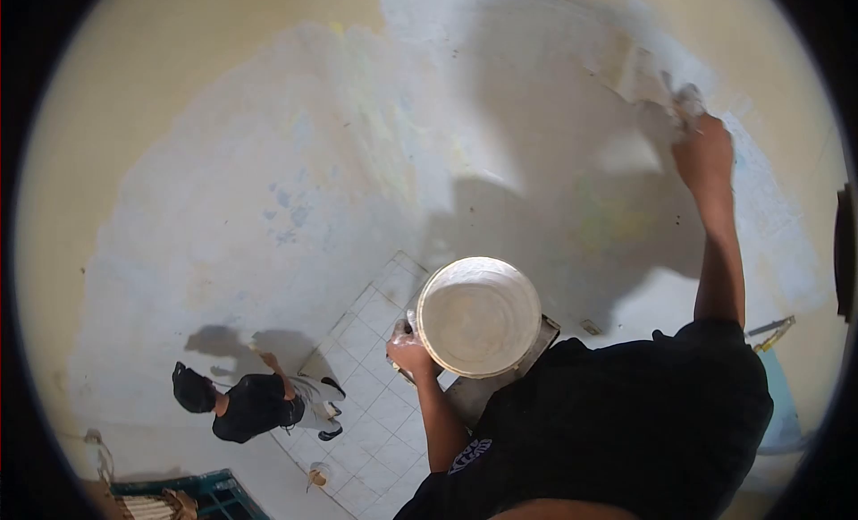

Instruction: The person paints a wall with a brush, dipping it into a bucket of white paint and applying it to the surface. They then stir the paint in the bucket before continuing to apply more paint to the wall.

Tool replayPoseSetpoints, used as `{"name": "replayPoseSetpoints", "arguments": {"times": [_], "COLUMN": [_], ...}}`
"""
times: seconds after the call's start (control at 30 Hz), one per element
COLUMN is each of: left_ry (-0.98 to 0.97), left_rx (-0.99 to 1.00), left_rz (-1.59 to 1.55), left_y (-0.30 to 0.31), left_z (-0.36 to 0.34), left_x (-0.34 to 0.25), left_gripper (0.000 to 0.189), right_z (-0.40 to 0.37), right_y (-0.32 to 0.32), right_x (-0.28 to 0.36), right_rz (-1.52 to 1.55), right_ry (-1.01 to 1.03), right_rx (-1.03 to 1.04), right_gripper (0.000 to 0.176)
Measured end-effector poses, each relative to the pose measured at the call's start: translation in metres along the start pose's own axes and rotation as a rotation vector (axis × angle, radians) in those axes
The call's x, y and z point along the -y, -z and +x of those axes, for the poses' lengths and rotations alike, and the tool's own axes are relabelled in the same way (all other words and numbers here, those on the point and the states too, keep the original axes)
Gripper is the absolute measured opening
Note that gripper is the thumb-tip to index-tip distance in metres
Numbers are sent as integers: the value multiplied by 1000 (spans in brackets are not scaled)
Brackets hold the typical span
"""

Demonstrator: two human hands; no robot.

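My right hand [704,149] reaches up at the right and is closed on a putty knife [686,104], held against the wall [357,153]. The blade is blurred and partly lost in shadow. My left hand [413,355] is at the left side of a round white bucket [480,316], touching or very near its rim. Its fingers are curled and smeared with white; what they close on is hard to make out. The inside of the bucket looks coated with pale material. Whitish patches cover much of the yellowish wall.
Below the bucket shows part of a support [545,337]. Far below, another person [250,405] in a black cap and top stands by the wall on the tiled floor [375,408]. A green-framed object [223,493] stands lower left; a yellow-handled tool [774,334] is at the right.
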State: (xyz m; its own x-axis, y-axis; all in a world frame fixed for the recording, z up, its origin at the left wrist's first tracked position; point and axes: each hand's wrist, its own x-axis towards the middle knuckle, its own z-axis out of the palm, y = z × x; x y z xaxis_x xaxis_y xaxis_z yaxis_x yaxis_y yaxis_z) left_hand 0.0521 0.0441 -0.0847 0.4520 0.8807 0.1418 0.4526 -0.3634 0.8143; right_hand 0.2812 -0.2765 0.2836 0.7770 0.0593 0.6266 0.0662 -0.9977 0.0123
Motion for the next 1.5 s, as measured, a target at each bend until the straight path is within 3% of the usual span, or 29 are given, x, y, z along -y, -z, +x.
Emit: {"name": "replayPoseSetpoints", "arguments": {"times": [0.2, 0.33, 0.57, 0.67, 0.83, 0.87, 1.0, 1.1, 1.33, 1.47, 1.5], "left_ry": [-124, 13, -88, -124, -159, -48, -134, -175, -56, -260, -300], "left_rx": [-16, 38, 35, 55, 83, 103, 103, 209, 220, 187, 174], "left_rz": [-136, -222, -261, -178, -442, -471, -547, -448, -298, -175, -188], "left_y": [7, 12, 2, 1, -3, -2, -20, -25, -14, -4, 1], "left_z": [-1, -6, -6, -5, -6, -9, -4, 2, -2, -6, -7], "left_x": [-15, -26, -3, 11, 10, 6, 45, 69, 46, 29, 18], "left_gripper": [30, 22, 15, 11, 8, 9, 10, 17, 17, 14, 13], "right_z": [-26, -19, 9, -14, -63, -70, -80, -74, -47, -55, -58], "right_y": [29, 17, -15, 3, 40, 47, 86, 80, 51, 53, 53], "right_x": [-37, -28, -23, -47, -101, -111, -123, -120, -97, -100, -104], "right_rz": [219, 370, 283, 270, 277, 260, 421, 420, 458, 548, 540], "right_ry": [103, 173, 36, 37, -113, -117, -288, -101, -106, -152, -91], "right_rx": [-183, -331, -227, -241, -230, -252, -124, -250, -197, -157, -237], "right_gripper": [22, 24, 26, 28, 23, 22, 18, 17, 14, 14, 15]}}
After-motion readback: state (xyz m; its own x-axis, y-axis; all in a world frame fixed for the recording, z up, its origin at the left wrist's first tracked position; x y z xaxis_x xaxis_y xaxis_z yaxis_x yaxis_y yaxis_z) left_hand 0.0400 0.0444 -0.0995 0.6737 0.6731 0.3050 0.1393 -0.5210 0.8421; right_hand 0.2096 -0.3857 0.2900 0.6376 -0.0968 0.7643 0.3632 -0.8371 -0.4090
